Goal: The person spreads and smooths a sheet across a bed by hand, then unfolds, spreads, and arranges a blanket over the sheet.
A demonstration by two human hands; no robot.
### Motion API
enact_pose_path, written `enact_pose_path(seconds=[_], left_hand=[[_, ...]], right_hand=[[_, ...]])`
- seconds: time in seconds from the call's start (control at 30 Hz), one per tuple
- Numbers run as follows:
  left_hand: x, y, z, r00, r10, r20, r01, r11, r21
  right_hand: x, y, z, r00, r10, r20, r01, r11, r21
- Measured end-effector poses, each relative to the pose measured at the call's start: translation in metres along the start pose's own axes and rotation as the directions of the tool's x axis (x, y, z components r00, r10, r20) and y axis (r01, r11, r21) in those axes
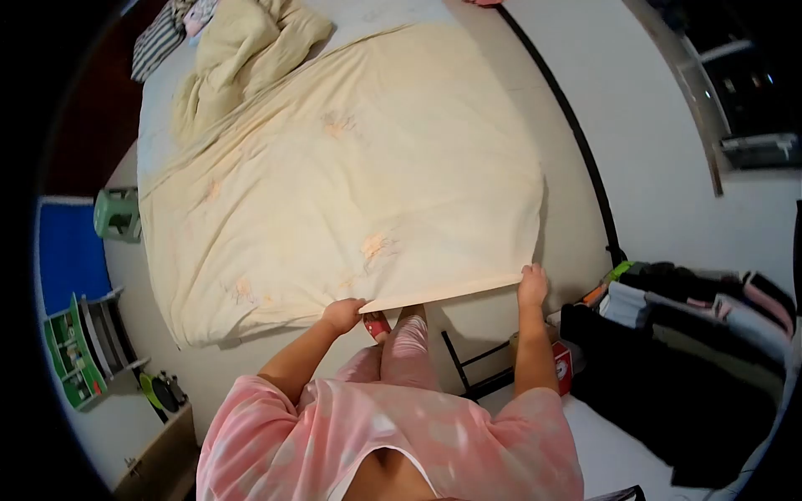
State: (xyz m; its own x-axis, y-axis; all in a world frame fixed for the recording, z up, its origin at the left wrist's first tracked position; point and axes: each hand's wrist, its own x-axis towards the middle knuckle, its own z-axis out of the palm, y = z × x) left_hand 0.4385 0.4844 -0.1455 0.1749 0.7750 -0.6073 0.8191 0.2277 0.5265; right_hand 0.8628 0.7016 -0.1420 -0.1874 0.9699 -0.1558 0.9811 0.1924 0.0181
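A pale yellow sheet (418, 159) with orange flower prints is spread over the lower part of the bed, with wrinkles running across its left side. My left hand (343, 316) is closed on its near edge, close to the middle. Farther right, my right hand (532, 285) grips the sheet's near right corner. Between the two hands the edge is pulled into a nearly straight line. Beyond the sheet, a bunched yellow blanket (242, 58) lies on the light blue mattress cover (376, 12).
A striped pillow (159, 40) rests at the far left. Beside the bed stands a green stool (117, 214). Clothes (668, 334) hang on a rack at right, near a red box (562, 367). A black pole (576, 125) runs along the right wall. A green shelf (73, 355) is at left.
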Motion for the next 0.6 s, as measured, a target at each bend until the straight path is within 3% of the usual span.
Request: enact_pose_path(seconds=[0.17, 0.27, 0.37, 0.4, 0.53, 0.57, 0.6], left_hand=[[-0.016, -0.015, 0.012, 0.994, 0.057, 0.090, -0.058, 0.998, 0.013], [-0.027, 0.010, -0.006, 0.996, 0.091, 0.027, -0.084, 0.981, -0.174], [-0.029, 0.008, -0.013, 0.995, 0.000, -0.096, -0.029, 0.954, -0.299], [-0.029, 0.005, -0.013, 0.991, -0.049, -0.128, 0.004, 0.944, -0.329], [-0.036, 0.011, -0.045, 0.858, -0.284, -0.427, 0.086, 0.901, -0.426], [-0.039, 0.018, -0.058, 0.800, -0.338, -0.495, 0.078, 0.878, -0.473], [-0.047, 0.033, -0.072, 0.764, -0.304, -0.569, 0.068, 0.915, -0.397]], right_hand=[[-0.021, 0.002, -0.013, 0.905, 0.421, -0.057, -0.382, 0.865, 0.325], [-0.022, 0.010, -0.024, 0.794, 0.534, -0.290, -0.272, 0.739, 0.617], [-0.015, 0.016, -0.037, 0.763, 0.578, -0.288, -0.157, 0.599, 0.786], [-0.003, 0.022, -0.022, 0.774, 0.595, -0.217, -0.039, 0.387, 0.921], [0.033, 0.012, -0.035, 0.822, 0.433, -0.370, 0.096, 0.535, 0.839], [0.037, -0.003, -0.069, 0.857, 0.456, -0.242, -0.034, 0.518, 0.855], [0.044, -0.015, -0.101, 0.882, 0.435, -0.182, -0.083, 0.523, 0.849]])
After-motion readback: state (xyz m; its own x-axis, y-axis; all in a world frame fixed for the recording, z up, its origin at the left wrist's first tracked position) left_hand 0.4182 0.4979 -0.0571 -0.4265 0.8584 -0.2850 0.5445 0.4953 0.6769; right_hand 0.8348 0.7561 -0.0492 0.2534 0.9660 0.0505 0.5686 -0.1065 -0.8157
